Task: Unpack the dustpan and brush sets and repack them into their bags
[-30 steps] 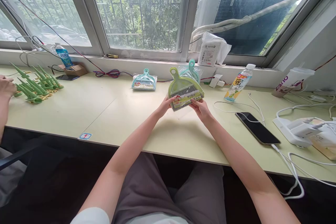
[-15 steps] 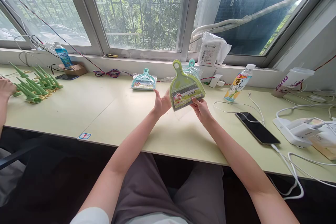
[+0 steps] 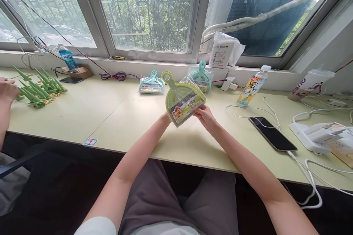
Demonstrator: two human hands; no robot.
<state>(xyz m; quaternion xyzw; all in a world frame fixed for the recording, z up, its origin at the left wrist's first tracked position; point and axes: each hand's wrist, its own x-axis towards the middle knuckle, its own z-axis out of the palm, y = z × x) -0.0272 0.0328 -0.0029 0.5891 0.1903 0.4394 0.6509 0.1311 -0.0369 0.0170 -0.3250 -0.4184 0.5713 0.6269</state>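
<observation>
The person holds a green dustpan (image 3: 184,99) in clear wrap up over the table (image 3: 129,121), in front of the body, its handle tilted toward the upper left. A grey-bristled brush and a printed label show on the side facing the person. The right hand (image 3: 204,116) pinches the lower right edge, thumb in front and fingers bent around behind it. The left hand (image 3: 166,117) is mostly hidden behind the dustpan's lower left side, so whether its fingers grip, press flat or stand apart cannot be told. Behind the dustpan, a teal dustpan (image 3: 202,80) in wrap leans near the wall, and a blue dustpan (image 3: 151,84) sits to its left, well apart from it. To the right stand a bottle (image 3: 253,86) with a white cap and a cup (image 3: 310,84); nearer lie a phone (image 3: 273,134) with a white cable across one end and a power strip (image 3: 309,137) filled with plugs. A white pack (image 3: 220,54) rests on the sill. At the far left, a co-worker's hand (image 3: 8,90) is beside a cluster of green spikes (image 3: 34,88), and a blue bottle (image 3: 67,58) leans in a small carton (image 3: 79,72).
</observation>
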